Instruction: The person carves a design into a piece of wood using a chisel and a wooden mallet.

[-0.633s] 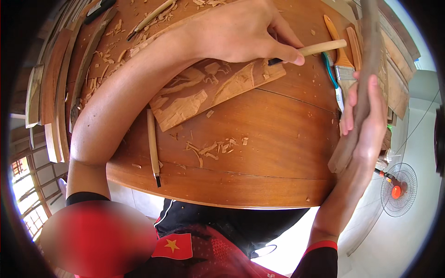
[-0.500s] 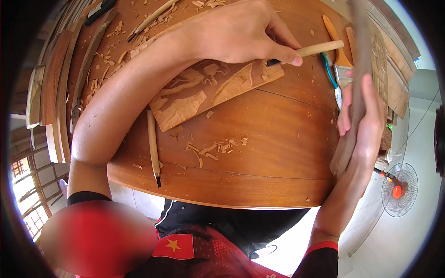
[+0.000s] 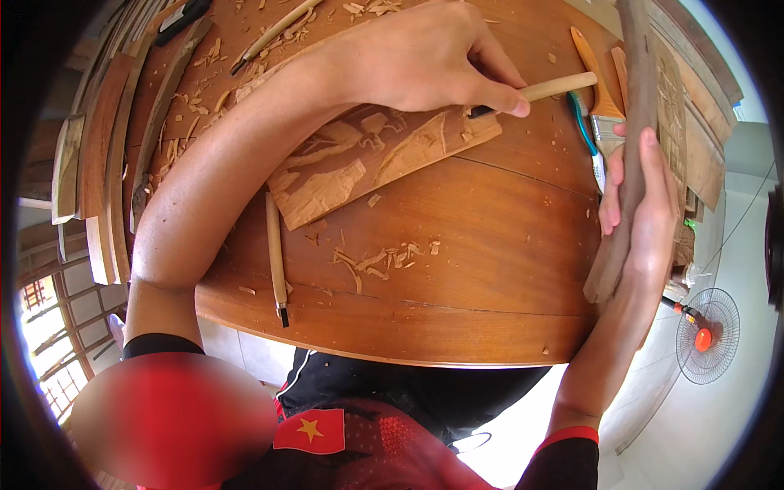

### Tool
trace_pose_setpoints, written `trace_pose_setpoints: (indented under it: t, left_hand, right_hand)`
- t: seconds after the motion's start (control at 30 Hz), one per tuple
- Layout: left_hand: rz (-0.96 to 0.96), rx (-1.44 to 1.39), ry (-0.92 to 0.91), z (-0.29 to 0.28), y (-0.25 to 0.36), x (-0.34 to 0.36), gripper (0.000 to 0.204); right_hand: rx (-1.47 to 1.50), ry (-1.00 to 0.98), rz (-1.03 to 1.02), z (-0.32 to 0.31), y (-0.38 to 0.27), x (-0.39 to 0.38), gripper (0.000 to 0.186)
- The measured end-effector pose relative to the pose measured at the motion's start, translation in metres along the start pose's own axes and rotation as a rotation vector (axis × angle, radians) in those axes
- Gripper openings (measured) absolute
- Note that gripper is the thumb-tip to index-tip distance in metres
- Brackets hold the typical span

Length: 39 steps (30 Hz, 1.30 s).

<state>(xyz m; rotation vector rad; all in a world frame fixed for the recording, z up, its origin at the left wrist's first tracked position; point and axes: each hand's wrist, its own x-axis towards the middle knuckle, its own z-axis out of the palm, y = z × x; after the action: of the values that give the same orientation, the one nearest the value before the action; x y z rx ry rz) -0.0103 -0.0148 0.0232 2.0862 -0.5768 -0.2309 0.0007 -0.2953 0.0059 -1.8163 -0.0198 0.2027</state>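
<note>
My left hand [image 3: 433,61] is closed around a carving chisel [image 3: 559,85], its pale wooden handle sticking out to the right. The chisel's dark metal end meets the far right part of a carved wooden board [image 3: 318,192]; the cutting edge is hidden. Across the left half of the board lies my left forearm. My right hand [image 3: 653,196] wraps around a long brown wooden stick [image 3: 633,106], which stands out past the fingers, a short gap from the chisel's handle end. Raised shapes and cut-away areas show on the board's face.
A second chisel [image 3: 276,253] lies left of the board, another [image 3: 282,31] beyond my forearm. A flat paintbrush [image 3: 603,102] and a teal-handled brush [image 3: 581,122] rest at the right. Wood shavings [image 3: 392,257] dot the table [image 3: 490,269]. Wood strips [image 3: 102,155] line the left; a fan [image 3: 707,335] stands right.
The wooden stick was blurred and is now sharper, about where it was. The chisel's handle end has shifted slightly left. Both hands keep their hold.
</note>
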Motion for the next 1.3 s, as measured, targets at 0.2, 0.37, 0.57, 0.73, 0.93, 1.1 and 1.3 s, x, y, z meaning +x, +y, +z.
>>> trace_pose_setpoints:
  t: [0.2, 0.37, 0.57, 0.73, 0.93, 1.1, 1.3]
  left_hand:
    - [0.047, 0.01, 0.039, 0.016, -0.026, 0.002, 0.041]
    - [0.007, 0.049, -0.014, 0.018, -0.024, 0.006, 0.04]
    - [-0.102, 0.028, 0.126, 0.024, -0.021, 0.003, 0.041]
    - [-0.194, 0.017, 0.063, 0.022, -0.021, 0.006, 0.039]
    - [-0.085, 0.081, 0.089, 0.023, -0.026, 0.002, 0.037]
    - [-0.088, -0.041, 0.125, 0.022, -0.024, 0.004, 0.034]
    - [-0.09, -0.15, 0.182, 0.023, -0.022, 0.006, 0.031]
  right_hand:
    - [0.028, 0.039, -0.033, -0.003, 0.004, 0.001, 0.05]
    - [-0.073, -0.16, 0.076, -0.01, 0.004, -0.003, 0.048]
    - [-0.119, -0.205, 0.099, -0.012, 0.001, -0.002, 0.046]
    - [-0.007, -0.108, 0.062, -0.004, 0.001, -0.003, 0.048]
    - [-0.103, -0.235, 0.11, -0.001, 0.002, -0.006, 0.048]
    - [0.031, -0.078, 0.038, -0.006, 0.006, 0.001, 0.05]
    - [0.007, -0.18, 0.017, -0.003, 0.008, -0.002, 0.051]
